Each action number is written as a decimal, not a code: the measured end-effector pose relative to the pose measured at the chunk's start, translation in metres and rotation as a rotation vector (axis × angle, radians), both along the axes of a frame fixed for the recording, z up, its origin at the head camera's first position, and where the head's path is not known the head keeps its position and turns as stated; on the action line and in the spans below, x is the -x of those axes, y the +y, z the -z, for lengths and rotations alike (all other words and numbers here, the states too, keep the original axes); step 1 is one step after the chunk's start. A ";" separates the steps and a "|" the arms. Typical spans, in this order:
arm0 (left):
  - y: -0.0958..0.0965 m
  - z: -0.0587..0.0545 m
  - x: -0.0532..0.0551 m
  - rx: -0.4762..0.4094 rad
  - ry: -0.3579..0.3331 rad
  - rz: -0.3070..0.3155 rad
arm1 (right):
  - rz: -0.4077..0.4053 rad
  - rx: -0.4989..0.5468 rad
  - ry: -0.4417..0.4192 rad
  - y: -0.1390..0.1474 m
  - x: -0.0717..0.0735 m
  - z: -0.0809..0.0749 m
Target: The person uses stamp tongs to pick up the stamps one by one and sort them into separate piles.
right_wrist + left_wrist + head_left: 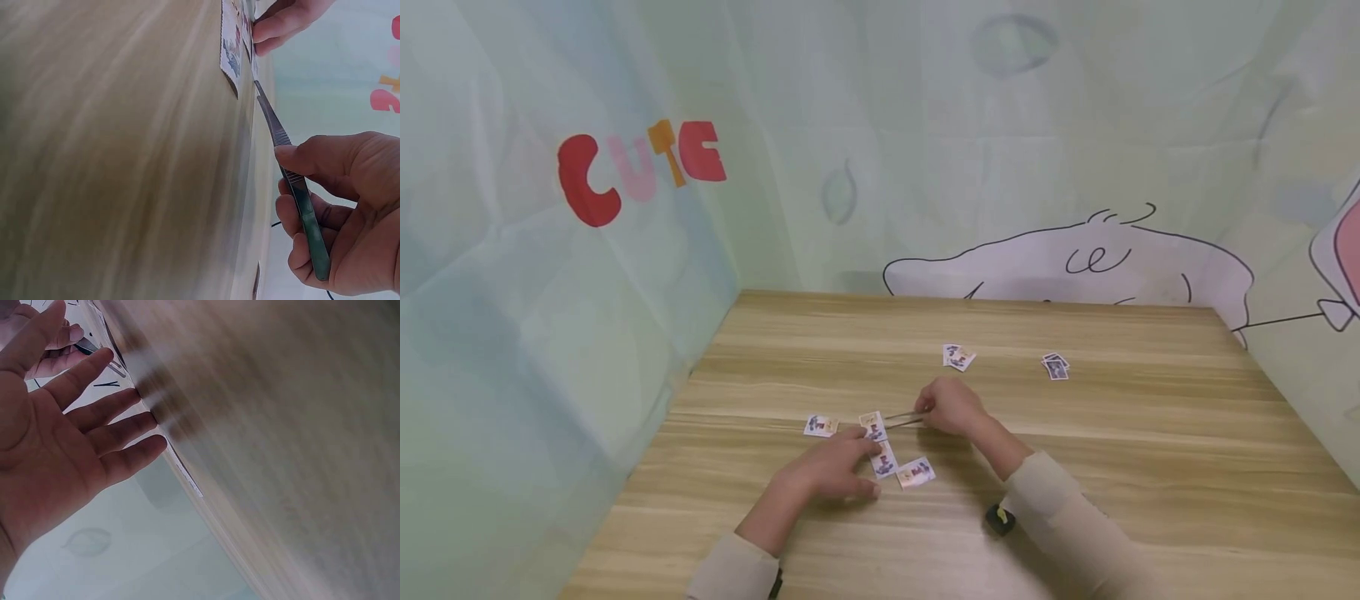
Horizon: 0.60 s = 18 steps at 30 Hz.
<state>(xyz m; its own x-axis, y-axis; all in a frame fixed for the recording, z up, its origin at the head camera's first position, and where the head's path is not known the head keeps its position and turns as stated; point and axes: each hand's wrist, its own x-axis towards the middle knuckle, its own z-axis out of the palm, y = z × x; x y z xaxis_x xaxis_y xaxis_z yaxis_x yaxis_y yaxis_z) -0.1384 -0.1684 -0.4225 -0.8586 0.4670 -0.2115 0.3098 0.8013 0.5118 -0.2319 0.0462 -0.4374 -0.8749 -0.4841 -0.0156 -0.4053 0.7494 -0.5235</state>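
Note:
In the head view, my right hand holds a pair of metal tweezers between thumb and fingers. The tweezers' tips point left and reach the edge of a stamp with a colourful picture. My left hand lies palm down, its fingertips touching the table near that stamp and a second stamp just below it. In the left wrist view, the left fingers are spread and nearly straight. Another stamp lies to the right of these, and one more stamp lies left, beyond the left hand.
On the wooden table, a small overlapping group of stamps lies farther back. To its right is a pile of darker stamps. A small black object shows beside the right sleeve. Printed cloth stands behind and at the sides.

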 end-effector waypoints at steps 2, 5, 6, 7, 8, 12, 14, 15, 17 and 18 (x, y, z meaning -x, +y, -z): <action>0.000 0.000 0.000 0.001 -0.001 0.000 | 0.004 0.005 -0.002 0.000 0.000 0.001; 0.000 0.000 0.000 0.000 -0.002 0.002 | -0.003 0.030 -0.010 0.000 -0.001 0.002; 0.000 0.000 0.000 -0.001 -0.003 0.001 | -0.009 0.037 -0.013 -0.001 -0.001 0.002; 0.000 0.000 0.000 -0.001 -0.004 0.001 | -0.012 0.042 -0.015 -0.001 -0.002 0.002; 0.000 0.000 0.000 -0.002 -0.005 0.002 | -0.013 0.044 -0.020 -0.001 -0.002 0.002; 0.000 0.001 0.000 -0.002 -0.009 0.000 | -0.014 0.036 -0.038 -0.002 -0.002 0.003; 0.000 0.002 0.001 -0.002 -0.010 -0.001 | -0.019 0.034 -0.041 -0.002 -0.001 0.003; 0.000 0.002 0.001 -0.003 -0.010 -0.002 | -0.021 0.034 -0.041 -0.002 -0.001 0.003; -0.001 0.002 0.001 -0.007 -0.011 -0.004 | -0.022 0.033 -0.045 -0.001 0.000 0.002; -0.001 0.002 0.001 -0.010 -0.012 -0.006 | -0.027 0.034 -0.044 0.000 0.000 0.002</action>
